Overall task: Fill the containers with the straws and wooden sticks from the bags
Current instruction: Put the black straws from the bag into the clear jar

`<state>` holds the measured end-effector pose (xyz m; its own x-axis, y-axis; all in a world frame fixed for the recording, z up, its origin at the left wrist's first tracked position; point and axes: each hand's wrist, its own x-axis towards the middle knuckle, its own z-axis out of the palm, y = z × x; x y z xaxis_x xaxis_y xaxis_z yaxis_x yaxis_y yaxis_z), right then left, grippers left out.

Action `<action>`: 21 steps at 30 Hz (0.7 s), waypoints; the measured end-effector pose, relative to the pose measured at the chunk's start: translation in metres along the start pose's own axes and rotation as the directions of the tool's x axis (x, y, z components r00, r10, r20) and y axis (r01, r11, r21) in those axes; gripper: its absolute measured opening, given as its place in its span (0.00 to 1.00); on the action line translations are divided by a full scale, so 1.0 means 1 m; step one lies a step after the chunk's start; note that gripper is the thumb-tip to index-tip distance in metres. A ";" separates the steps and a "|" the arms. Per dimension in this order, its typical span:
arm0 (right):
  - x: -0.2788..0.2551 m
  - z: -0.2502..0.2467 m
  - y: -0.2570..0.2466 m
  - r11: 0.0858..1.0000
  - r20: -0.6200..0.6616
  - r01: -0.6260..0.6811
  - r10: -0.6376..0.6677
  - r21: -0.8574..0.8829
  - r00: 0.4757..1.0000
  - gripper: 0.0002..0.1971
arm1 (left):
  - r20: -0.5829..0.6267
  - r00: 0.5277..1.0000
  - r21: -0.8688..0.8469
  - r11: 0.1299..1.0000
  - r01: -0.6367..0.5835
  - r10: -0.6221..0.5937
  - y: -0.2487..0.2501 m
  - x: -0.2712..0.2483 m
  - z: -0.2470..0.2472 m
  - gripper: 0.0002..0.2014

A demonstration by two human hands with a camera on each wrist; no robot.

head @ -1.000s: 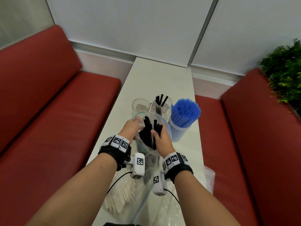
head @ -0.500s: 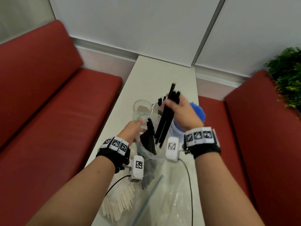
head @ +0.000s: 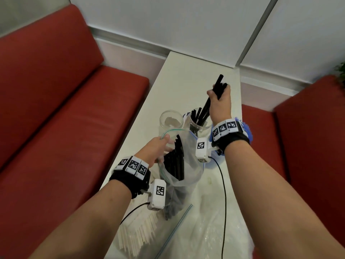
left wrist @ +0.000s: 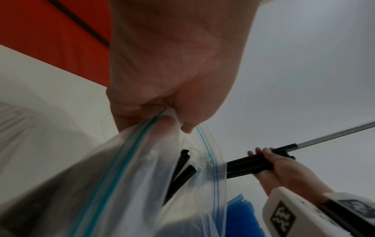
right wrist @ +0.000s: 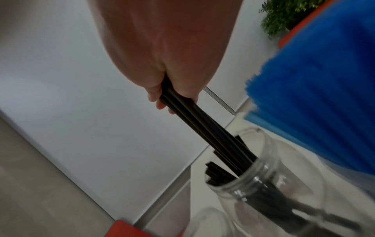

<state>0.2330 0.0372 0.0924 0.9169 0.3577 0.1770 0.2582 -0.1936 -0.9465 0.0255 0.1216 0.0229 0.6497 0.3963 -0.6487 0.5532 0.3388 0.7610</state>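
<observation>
Two hands: both busy over a narrow white table set between red benches
Right hand: fingers curled tight round a small bundle of black straws; the bundle slants down, its lower ends inside the mouth of the clear jar, its upper ends sticking out past the knuckles
Clear jar: upright on the table; already holds several black straws leaning against its wall
Left hand: thumb and fingers pinch the rim of the zip bag at its green seal strip, holding the mouth open and the bag raised
Zip bag: clear plastic; more black straws stand inside it, tips near the opening; its lower part reaches down toward the table
Empty jar: clear, upright, just left of the straw jar, behind the left hand
Blue straws: a packed bunch in a container just right of the straw jar; in the head view mostly hidden by the right wrist
White sticks: a fanned pile at the near left edge of the table, under the left forearm; whether bagged, I cannot tell
Loose plastic: crumpled clear bags on the near end of the table
Plant: green leaves beyond the right-hand bench
</observation>
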 end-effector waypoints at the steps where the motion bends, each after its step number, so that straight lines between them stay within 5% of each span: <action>1: -0.002 0.003 0.006 1.000 0.014 -0.024 0.024 -0.010 1.000 0.11 | -0.002 1.000 0.003 1.000 0.003 -0.003 0.000 0.001 -0.001 0.24; 5: -0.010 0.007 0.016 0.994 0.028 -0.092 0.090 0.061 0.996 0.16 | 0.003 1.000 0.008 1.000 0.013 -0.013 -0.001 0.005 -0.003 0.23; 9: -0.015 0.000 0.005 0.999 0.046 -0.018 0.016 0.043 0.999 0.16 | 0.009 1.000 0.037 0.999 0.006 -0.006 0.000 0.003 -0.001 0.23; 13: -0.041 -0.007 -0.014 0.993 -0.066 0.066 -0.060 0.098 0.996 0.18 | 0.002 1.000 0.059 0.998 -0.026 0.026 0.001 -0.003 0.004 0.23; 16: -0.074 -0.007 -0.015 0.979 0.216 -0.139 0.105 0.151 0.971 0.16 | -0.021 0.998 0.052 0.996 -0.066 0.067 0.002 -0.010 0.007 0.22; 17: -0.086 -0.008 -0.013 0.973 0.370 -0.230 0.204 0.029 0.906 0.15 | -0.031 0.996 0.049 0.995 -0.084 0.086 0.002 -0.013 0.008 0.22; 19: -0.113 -0.011 -0.006 0.877 0.586 -0.318 0.479 -0.361 0.654 0.09 | -0.045 0.992 0.039 0.993 -0.116 0.117 0.001 -0.019 0.011 0.22; 20: -0.127 -0.010 -0.001 0.788 0.598 -0.271 0.602 -0.553 0.529 0.08 | -0.050 0.991 0.028 0.992 -0.126 0.128 0.001 -0.022 0.013 0.22; 21: -0.139 -0.009 0.005 0.711 0.570 -0.174 0.664 -0.681 0.484 0.08 | -0.053 0.990 0.014 0.991 -0.130 0.131 0.000 -0.025 0.014 0.22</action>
<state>0.1093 -0.0220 0.0658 0.4419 0.5649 -0.6968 0.2309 -0.8222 -0.5202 0.0166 0.0993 0.0388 0.6882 0.4816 -0.5426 0.4709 0.2724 0.8391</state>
